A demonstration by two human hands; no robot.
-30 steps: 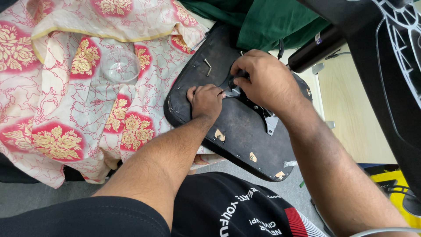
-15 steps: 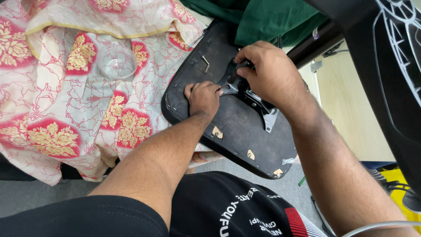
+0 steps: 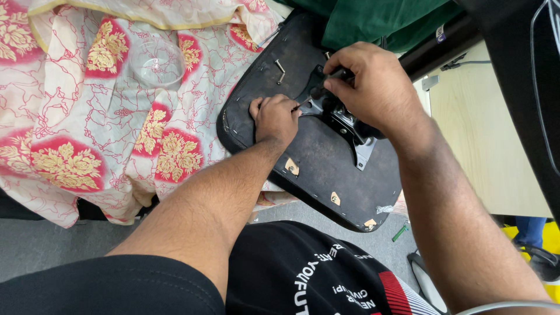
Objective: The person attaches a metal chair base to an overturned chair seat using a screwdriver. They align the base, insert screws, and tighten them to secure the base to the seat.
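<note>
At your ten o'clock a cream cloth (image 3: 87,116) with red and gold flower patterns drapes over a raised surface, and a clear plastic bowl (image 3: 156,61) sits on it. At twelve o'clock you have a bundle of dark green fabric (image 3: 379,20). A pale wooden panel (image 3: 478,146) stands at your three o'clock. The floor (image 3: 35,251) below is grey at your eight o'clock, and a small green object (image 3: 400,232) lies on it at five o'clock. The light is even and soft.

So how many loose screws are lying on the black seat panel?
2 in view: screws lying together on the seat panel near its upper edge, above the left hand. More may be hidden under the right hand.
</note>
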